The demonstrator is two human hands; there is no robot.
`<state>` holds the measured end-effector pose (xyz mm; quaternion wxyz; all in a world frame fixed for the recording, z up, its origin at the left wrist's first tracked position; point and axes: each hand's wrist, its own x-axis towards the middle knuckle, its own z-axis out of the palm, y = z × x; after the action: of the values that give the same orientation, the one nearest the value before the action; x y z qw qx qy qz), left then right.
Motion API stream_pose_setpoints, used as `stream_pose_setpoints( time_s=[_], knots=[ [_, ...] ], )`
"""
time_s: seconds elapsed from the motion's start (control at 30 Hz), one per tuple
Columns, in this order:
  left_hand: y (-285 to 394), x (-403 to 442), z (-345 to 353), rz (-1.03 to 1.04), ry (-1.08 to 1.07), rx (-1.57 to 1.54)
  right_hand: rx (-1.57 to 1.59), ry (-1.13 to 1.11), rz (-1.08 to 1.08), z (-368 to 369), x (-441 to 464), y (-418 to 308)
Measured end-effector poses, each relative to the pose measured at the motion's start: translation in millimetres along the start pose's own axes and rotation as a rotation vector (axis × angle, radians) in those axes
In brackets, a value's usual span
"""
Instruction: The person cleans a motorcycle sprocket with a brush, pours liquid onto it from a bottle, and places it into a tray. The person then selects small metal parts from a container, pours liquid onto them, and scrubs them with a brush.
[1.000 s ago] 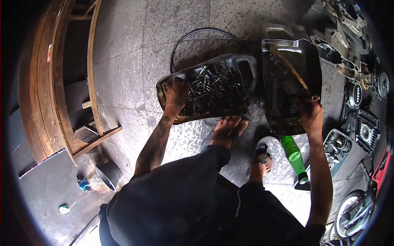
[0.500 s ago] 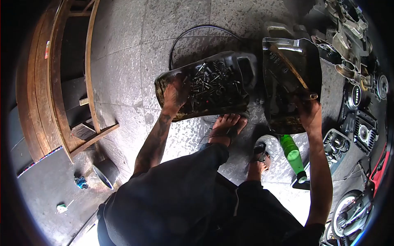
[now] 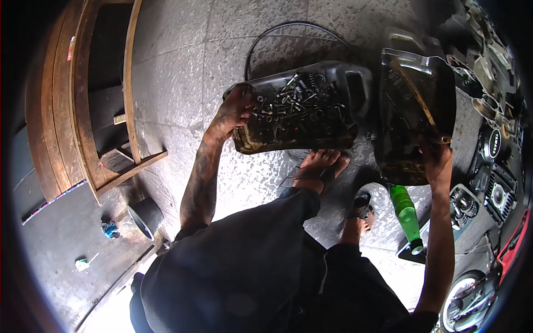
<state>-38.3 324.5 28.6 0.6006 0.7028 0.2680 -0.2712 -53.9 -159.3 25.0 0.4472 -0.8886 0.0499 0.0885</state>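
My left hand (image 3: 240,105) has its fingers bent over the left rim of a dark tray (image 3: 252,145) cut from a jerrycan. Bolts and other small metal parts (image 3: 294,97) lie spread across the tray's bottom. At the right, my right hand (image 3: 437,161) is at the lower right part of a second cut jerrycan (image 3: 388,172); its fingers are dark and hard to make out. A brush or stick with a wooden handle (image 3: 413,91) lies slantwise in that container, its lower end just above my right hand.
A green bottle (image 3: 406,213) lies below the right container. Engine parts (image 3: 498,191) and a motorcycle wheel (image 3: 461,294) line the right side. Wooden bench (image 3: 78,111) and black bucket (image 3: 145,219) are at the left. A black hose (image 3: 288,23) curves behind the tray.
My left hand has moved from inside the tray to its left rim. The view has shifted, so both containers appear farther right. My right hand stays at the right container.
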Motion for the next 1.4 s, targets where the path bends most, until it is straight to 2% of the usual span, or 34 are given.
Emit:
stream_pose_setpoints(
  time_s=[0.03, 0.2, 0.27, 0.33, 0.4, 0.43, 0.57, 0.67, 0.77, 0.83, 0.97, 1.03, 1.07, 1.2, 1.27, 1.33, 1.4],
  knots=[
    [-1.0, -1.8, -0.6, 0.073, -0.056, -0.076, -0.036, -0.038, -0.005, -2.5, -0.2, 2.8],
    [16.7, -14.2, 17.3, 0.088, 0.011, 0.032, -0.084, -0.104, 0.039, -6.1, 0.5, 1.6],
    [19.0, -15.8, 18.1, 0.038, 0.045, 0.091, -0.088, -0.087, 0.023, -5.0, 1.0, 4.2],
    [12.8, -14.7, 8.0, 0.104, 0.019, 0.045, -0.126, -0.065, -0.04, -6.7, 1.7, 4.9],
    [8.2, -12.9, -1.4, 0.227, -0.187, -0.128, -0.096, -0.077, -0.02, -7.6, 3.4, -6.0],
    [12.0, -13.8, -2.7, 0.122, -0.181, -0.047, -0.066, -0.085, -0.003, -7.3, 4.4, -10.0],
    [16.0, -19.3, -1.2, 0.086, -0.237, -0.055, -0.116, -0.089, 0.023, -5.6, 4.4, -6.9],
    [15.4, -19.8, -7.0, 0.008, -0.308, -0.216, -0.145, -0.063, -0.056, -3.7, 4.1, 1.4],
    [18.0, -18.8, -4.7, -0.055, -0.189, -0.159, -0.129, -0.08, -0.046, -4.0, 4.2, -3.9],
    [20.8, -19.1, -2.4, -0.122, -0.067, 0.032, -0.073, -0.08, 0.028, -3.2, 5.3, -7.6],
    [1.1, -9.0, -8.6, -0.174, -0.088, 0.039, -0.122, -0.078, 0.049, -3.8, 7.2, -9.8],
    [1.3, -13.4, -1.6, 0.061, -0.169, -0.038, -0.131, -0.084, 0.035, -3.1, 7.8, -10.1],
    [-1.4, -10.8, 2.0, 0.062, -0.172, -0.041, -0.134, -0.083, 0.036, -3.0, 8.6, -10.0],
    [-26.0, 5.2, 27.1, 0.169, -0.106, 0.352, -0.161, -0.101, 0.014, -4.0, 10.2, -11.9],
    [-28.7, 7.6, 38.6, 0.197, -0.092, 0.449, -0.179, -0.113, 0.022, -3.9, 10.2, -16.6],
    [-16.0, -2.5, 49.9, 0.462, -0.081, 0.894, -0.212, -0.125, -0.027, -3.9, 10.6, -23.2],
    [-17.6, -5.3, 53.0, 0.448, -0.061, 0.989, -0.189, -0.124, -0.025, -2.8, 9.6, -20.9]
  ],
)
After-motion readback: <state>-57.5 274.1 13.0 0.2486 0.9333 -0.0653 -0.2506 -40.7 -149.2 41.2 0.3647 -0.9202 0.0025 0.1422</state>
